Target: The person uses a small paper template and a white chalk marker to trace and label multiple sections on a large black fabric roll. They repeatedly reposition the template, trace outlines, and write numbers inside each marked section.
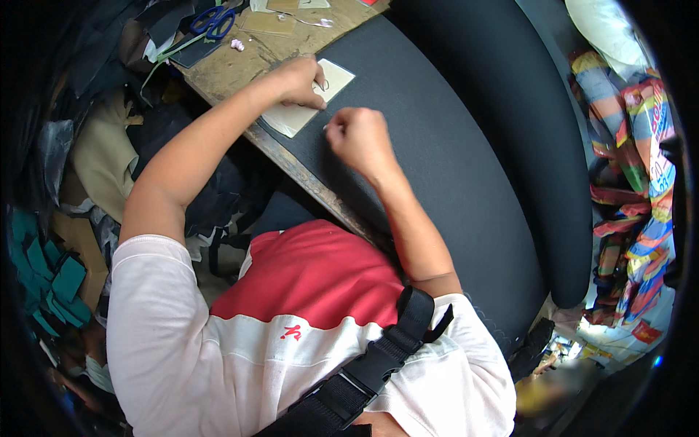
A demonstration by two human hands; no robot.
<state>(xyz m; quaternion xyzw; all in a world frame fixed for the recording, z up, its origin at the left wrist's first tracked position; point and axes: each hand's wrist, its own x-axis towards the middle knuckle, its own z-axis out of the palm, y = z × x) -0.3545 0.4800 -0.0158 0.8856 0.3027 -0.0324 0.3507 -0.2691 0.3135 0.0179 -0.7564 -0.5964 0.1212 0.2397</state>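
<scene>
A cream rectangular card or template (pixel 293 124) lies flat on the black sheet material (pixel 437 167), close to the table's front edge. It has a dark curved mark near its middle. My left hand (pixel 297 81) rests on top of it, with thumb and fingers apart, and hides part of it. Just right of the card, over the black sheet, is my right hand (pixel 358 140). Its fingers are closed in a pinch, and a tiny pale spot shows at the fingertips. What they hold is too small to name.
Blue-handled scissors (pixel 213 22) lie at the table's far left, near a small pinkish lump (pixel 237 45) and some flat tan pieces (pixel 268 24). A thick black roll (pixel 531 146) runs along the right. Colourful striped sacks (pixel 619 146) stand beyond it. Teal pieces (pixel 69 280) are heaped low at left.
</scene>
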